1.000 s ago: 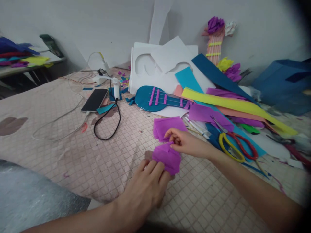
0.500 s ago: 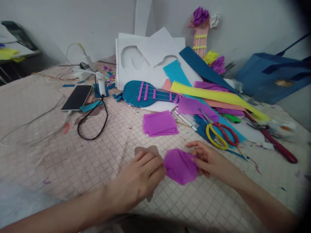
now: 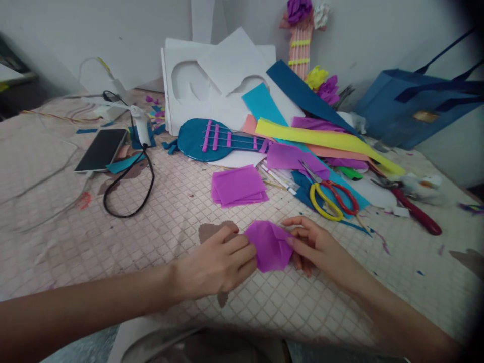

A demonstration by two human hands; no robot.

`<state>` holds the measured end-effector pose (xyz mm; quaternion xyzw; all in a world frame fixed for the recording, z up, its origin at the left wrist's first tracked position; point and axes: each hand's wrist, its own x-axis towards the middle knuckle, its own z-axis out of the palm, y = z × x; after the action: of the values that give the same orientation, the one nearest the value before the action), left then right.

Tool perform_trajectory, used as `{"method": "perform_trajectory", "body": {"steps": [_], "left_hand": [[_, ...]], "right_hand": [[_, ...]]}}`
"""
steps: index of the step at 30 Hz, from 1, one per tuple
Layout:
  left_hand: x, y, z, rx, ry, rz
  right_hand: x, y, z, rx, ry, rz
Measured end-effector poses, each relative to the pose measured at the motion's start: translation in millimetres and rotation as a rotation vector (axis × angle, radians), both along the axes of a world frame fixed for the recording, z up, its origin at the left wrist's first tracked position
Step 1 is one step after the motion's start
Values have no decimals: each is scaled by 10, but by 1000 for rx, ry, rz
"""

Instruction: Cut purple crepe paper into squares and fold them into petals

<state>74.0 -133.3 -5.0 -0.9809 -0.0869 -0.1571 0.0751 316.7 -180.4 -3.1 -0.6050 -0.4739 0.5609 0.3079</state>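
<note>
Between my two hands is a piece of purple crepe paper, creased and roughly rounded, held above the table. Its left edge is pinched in the curled fingers of my left hand. My right hand grips the right edge between thumb and fingers, the index finger stretched out along the top. Just beyond lies a stack of purple paper rectangles. Farther back rests a small blue paper-covered guitar with purple strips across its strings. Scissors with one yellow and one red handle lie beyond my right hand.
Paper strips, including a yellow one, are heaped at the back right beside red-handled pliers and a blue bag. White cut-out boards lean at the back. A phone and a small white fan with a black cord stand left.
The view has shifted, so the table's things sit farther left and higher. Both hands still hold the purple paper, which looks slightly more gathered between them.
</note>
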Motion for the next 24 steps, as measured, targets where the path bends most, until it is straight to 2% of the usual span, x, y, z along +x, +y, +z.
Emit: {"method": "perform_trajectory", "body": {"steps": [3, 5, 6, 8, 11, 13, 15, 17, 20, 24], "left_hand": [[-103, 83, 27, -41, -2, 9], [-174, 125, 67, -103, -10, 37], [-202, 135, 89, -139, -21, 50], [-234, 131, 126, -202, -45, 43], [-217, 89, 134, -234, -66, -57], [-178, 63, 107, -220, -65, -127], [-132, 53, 70, -228, -35, -154], [-92, 58, 39, -268, 14, -152], [-47, 80, 15, -349, 78, -132], [4, 95, 1, -495, 16, -75]], "right_hand": [[22, -71, 2, -16, -45, 37], [64, -134, -10, 25, -170, 71], [93, -169, -19, 94, -285, 81], [154, -242, -47, 335, -578, 90], [228, -336, -102, 745, -855, 176], [252, -376, -137, 895, -868, 331], [256, -393, -161, 964, -860, 473], [248, -390, -173, 998, -873, 551], [227, -364, -178, 1010, -887, 614], [188, -328, -193, 1049, -876, 585]]}}
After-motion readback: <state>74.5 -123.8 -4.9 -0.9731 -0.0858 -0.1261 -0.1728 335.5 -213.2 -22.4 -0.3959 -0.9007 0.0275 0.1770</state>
